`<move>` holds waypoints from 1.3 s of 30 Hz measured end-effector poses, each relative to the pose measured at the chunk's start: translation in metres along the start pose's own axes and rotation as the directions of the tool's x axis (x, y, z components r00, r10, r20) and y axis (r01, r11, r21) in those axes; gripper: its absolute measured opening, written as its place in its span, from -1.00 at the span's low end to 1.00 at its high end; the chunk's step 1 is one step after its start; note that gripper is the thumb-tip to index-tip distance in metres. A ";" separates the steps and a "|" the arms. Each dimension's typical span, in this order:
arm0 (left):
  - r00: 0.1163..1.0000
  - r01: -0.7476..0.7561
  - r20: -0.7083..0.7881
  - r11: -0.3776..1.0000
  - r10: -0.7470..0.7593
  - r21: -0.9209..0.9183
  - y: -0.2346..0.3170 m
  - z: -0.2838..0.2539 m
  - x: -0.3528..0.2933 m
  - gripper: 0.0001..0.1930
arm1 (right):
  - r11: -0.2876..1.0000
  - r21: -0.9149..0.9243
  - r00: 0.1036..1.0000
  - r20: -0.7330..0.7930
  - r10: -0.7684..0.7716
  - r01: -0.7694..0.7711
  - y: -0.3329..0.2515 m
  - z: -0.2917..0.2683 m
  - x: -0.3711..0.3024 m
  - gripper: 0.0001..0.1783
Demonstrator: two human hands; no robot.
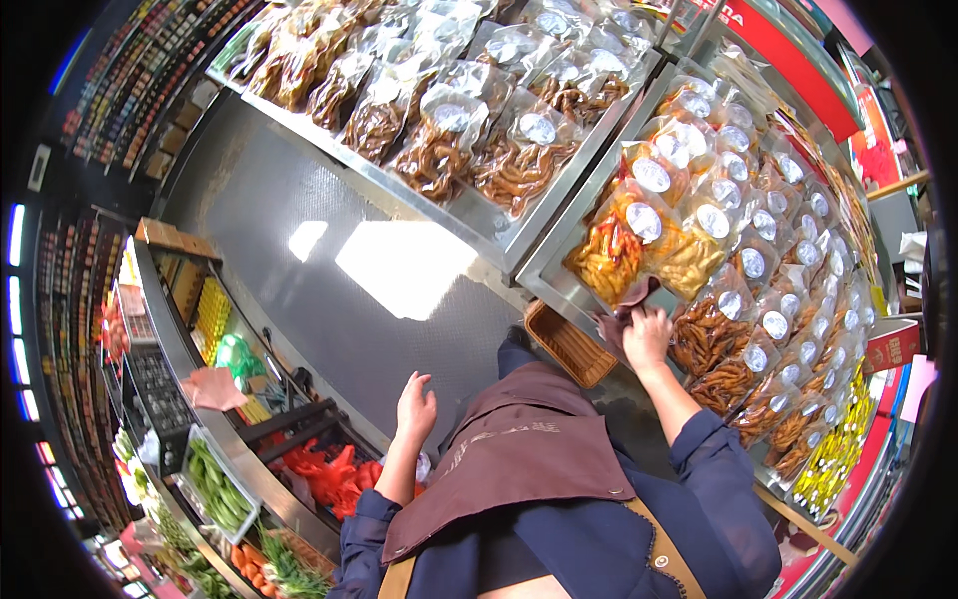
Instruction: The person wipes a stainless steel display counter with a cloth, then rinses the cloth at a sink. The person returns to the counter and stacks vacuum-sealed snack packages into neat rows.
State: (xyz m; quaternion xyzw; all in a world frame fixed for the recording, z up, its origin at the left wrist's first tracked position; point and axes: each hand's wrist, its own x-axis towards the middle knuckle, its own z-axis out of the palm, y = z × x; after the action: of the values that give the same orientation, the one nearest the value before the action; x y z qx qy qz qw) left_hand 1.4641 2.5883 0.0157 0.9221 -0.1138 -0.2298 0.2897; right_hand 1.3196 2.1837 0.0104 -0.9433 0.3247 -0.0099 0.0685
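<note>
My right hand is closed on a dark brown cloth at the front rim of a metal display counter. Part of the cloth lies against the nearest bags. Just beyond it are clear plastic bags of yellow food and of orange-red food, with round white labels. Bags of brown food lie to the right of the hand. My left hand hangs over the floor at my left side, empty, its fingers stretched out.
A brown woven basket stands below the counter by my legs. Ahead, another metal case holds bags of dark brown food. On the left are red plastic bags, green vegetables and carrots. Sunlight falls on the grey floor.
</note>
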 end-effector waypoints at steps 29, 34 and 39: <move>0.906 -0.398 0.193 0.914 0.377 0.083 0.003 -0.125 0.276 -0.70 | 0.930 0.328 0.985 -0.109 -0.135 0.164 -0.213 0.029 0.066 -0.62; 0.846 -0.439 0.328 0.898 0.421 -0.019 0.008 -0.161 0.341 -0.74 | 0.459 0.632 0.724 0.689 0.039 -0.625 -0.222 0.001 0.059 -0.65; 0.770 -0.507 0.423 0.860 0.478 -0.048 0.045 -0.163 0.384 -0.77 | 0.330 0.814 0.865 0.374 0.335 -0.479 -0.205 -0.051 0.079 -0.64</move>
State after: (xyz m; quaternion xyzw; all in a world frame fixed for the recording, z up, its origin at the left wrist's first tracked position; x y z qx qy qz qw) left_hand 1.8735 2.4989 0.0228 0.7974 -0.4190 -0.3350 0.2763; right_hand 1.5036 2.2888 0.0871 -0.6500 0.4901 -0.0953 0.5729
